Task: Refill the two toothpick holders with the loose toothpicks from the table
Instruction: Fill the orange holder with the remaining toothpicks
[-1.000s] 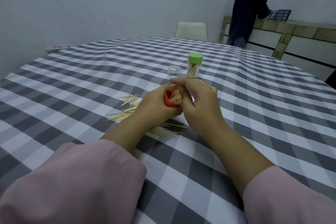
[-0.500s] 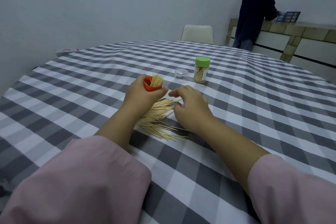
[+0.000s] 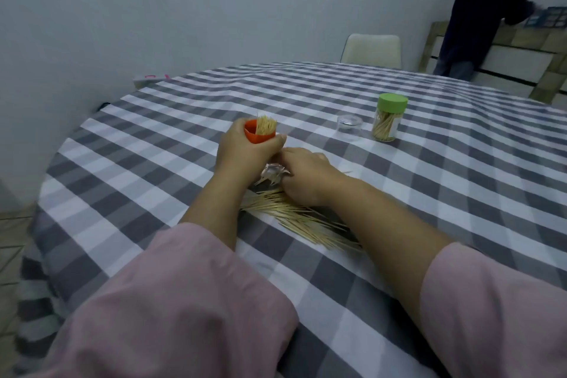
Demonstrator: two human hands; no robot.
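Checked tablecloth (image 3: 460, 193): left hand (image 3: 242, 156) grips orange holder (image 3: 257, 135), upright, part-filled; right hand (image 3: 306, 178), fingers curled, on loose toothpicks (image 3: 294, 215) just beside.

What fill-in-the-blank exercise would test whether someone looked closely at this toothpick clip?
1. The left hand grips the ____ holder, which is packed with toothpicks.
2. The closed holder beside the clear cap has a ____ lid.
3. The right hand reaches down to the loose ____ on the tablecloth.
4. The tablecloth has a grey and white ____ pattern.

Missing words: orange; green; toothpicks; checked
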